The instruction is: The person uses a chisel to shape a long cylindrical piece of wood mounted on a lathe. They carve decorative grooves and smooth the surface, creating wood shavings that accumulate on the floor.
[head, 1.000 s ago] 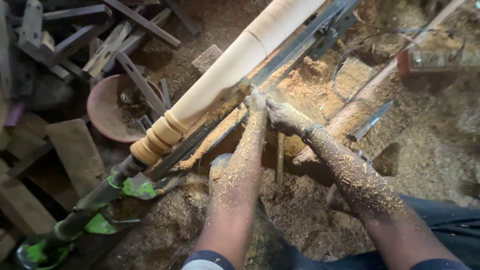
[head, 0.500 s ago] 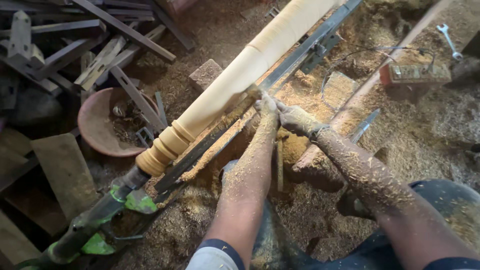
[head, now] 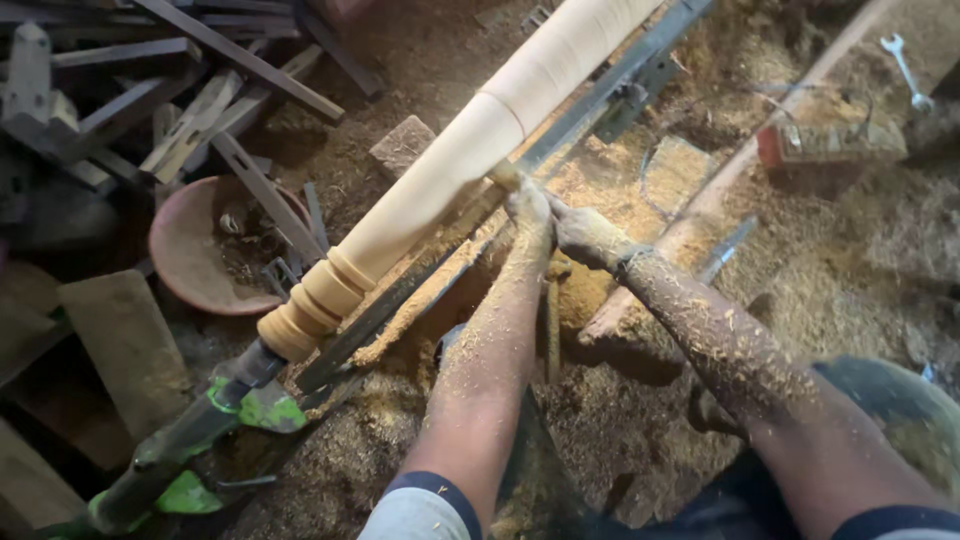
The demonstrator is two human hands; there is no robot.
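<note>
A long pale wooden spindle [head: 455, 155] lies diagonally on a lathe, with turned rings at its lower left end [head: 300, 315]. A metal tool rest bar [head: 440, 255] runs alongside it. My left hand [head: 527, 205] and my right hand [head: 583, 235], both coated in sawdust, are pressed together at the spindle's side. They grip a small tool whose tip [head: 503, 176] touches the wood; most of the tool is hidden in my fingers.
The green lathe end [head: 215, 420] is at lower left. A reddish clay bowl [head: 190, 250] and scrap wood strips [head: 200, 110] lie on the left. A spanner [head: 905, 70] and a red-edged box [head: 820, 145] sit at upper right. Sawdust covers the floor.
My hands have moved up along the spindle toward the upper right, away from the ringed end. The view has shifted slightly.
</note>
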